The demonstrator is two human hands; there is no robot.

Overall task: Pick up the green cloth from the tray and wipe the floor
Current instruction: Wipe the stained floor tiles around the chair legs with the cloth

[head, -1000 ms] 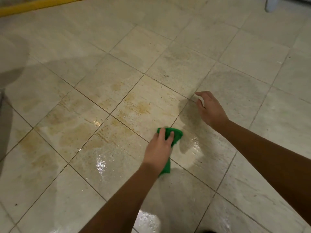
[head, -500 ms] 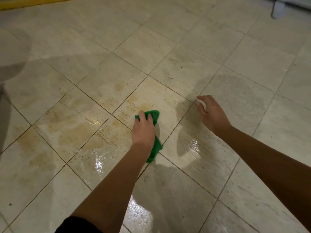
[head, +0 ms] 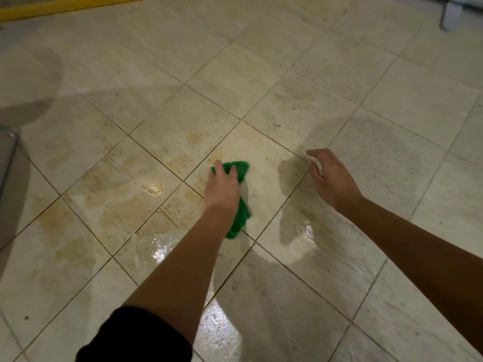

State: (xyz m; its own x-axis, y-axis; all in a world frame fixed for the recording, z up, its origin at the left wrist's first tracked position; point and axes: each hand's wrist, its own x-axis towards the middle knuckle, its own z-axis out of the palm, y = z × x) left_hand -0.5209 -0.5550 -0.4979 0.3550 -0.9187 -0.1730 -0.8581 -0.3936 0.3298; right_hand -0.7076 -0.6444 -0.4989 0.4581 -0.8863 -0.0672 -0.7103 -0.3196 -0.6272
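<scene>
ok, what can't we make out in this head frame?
Head view, all:
- Crumpled green cloth: middle hidden under the left hand; the palm side is hidden, so grip or flat press is unclear.
- Small white item pinched in the right hand: too small to identify.
- Grey metal tray: cut off by the left edge.
- White furniture leg: cut off by the top edge.

Left hand [head: 222,190] atop green cloth [head: 241,214] on wet tiled floor [head: 287,304], right hand [head: 333,180] round small white thing [head: 317,166].
</scene>
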